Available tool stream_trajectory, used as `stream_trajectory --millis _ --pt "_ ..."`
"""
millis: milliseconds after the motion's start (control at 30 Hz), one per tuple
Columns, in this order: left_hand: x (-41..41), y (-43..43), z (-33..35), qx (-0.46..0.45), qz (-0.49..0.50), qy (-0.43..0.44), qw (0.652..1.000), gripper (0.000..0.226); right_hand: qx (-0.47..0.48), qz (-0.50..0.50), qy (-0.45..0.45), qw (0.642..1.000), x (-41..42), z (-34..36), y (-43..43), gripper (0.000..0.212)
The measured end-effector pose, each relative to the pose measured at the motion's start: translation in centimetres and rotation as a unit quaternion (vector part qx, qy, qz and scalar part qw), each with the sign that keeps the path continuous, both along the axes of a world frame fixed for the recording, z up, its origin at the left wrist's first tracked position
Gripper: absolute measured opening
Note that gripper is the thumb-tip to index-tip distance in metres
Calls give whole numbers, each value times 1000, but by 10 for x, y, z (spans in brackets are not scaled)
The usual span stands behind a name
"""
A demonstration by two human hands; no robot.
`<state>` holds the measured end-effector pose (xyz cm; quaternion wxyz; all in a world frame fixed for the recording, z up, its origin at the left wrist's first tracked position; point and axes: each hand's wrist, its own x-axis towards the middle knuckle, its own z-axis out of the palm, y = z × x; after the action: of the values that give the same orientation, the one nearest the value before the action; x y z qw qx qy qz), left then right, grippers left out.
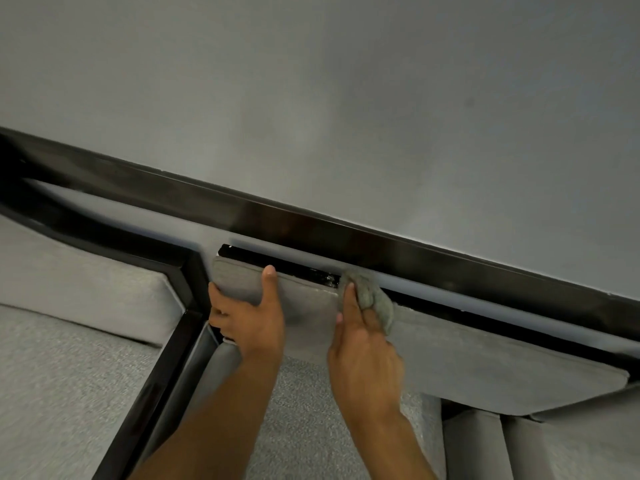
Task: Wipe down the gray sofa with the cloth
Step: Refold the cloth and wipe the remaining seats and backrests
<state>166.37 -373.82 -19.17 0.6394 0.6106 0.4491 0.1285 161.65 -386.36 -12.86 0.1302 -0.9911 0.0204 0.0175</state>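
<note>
I judged the task to be somewhere in the middle. My right hand (360, 344) was curled round the cloth (372, 296) and pressed it on the black frame (304, 268) at the top of the sofa (69, 375), just behind the back cushion (304, 306). My left hand (249, 317) gripped the left end of this cushion, with the thumb on its upper edge and the fingers round its side. It seemed to tip the cushion forward, so that the frame was open to the cloth. The two hands were near each other but not touching.

What was already wiped I could not say with certainty. The fabric showed no wet marks or streaks. The frame beside the cloth shone, but whether it was wet or only glossy I could not tell. I think the rest of the frame to the right, the second cushion (485, 362) and the seats were left to do.

The sofa was gray with a rough woven fabric and dark glossy edges. It stood close against the gray wall (311, 98). The cloth was small, gray-green and bunched up.
</note>
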Motion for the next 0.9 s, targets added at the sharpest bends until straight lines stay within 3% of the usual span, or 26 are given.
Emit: stream_trajectory --millis 100,167,400,533,667,800,900 --pt "0 -1 1 -4 0 -3 1000 108 -41 -1 1 999 -8 6 -31 72" --pt "0 -2 2 -3 5 -3 1000 108 -62 -23 -6 998 -11 8 -44 66" --pt "0 -3 -2 11 2 -2 1000 107 -6 53 8 999 8 8 35 61" --pt "-2 1 2 7 -7 0 1000 107 -40 34 -22 998 -4 13 -5 70" --pt "-3 1 5 7 -4 -3 1000 111 -73 -38 -48 995 -14 22 -46 49" --pt "-3 -1 3 6 -5 -13 1000 121 -46 -18 -40 998 -4 13 1 48" --pt "-2 -3 3 7 -3 -14 1000 114 -32 23 -21 999 5 8 30 49"
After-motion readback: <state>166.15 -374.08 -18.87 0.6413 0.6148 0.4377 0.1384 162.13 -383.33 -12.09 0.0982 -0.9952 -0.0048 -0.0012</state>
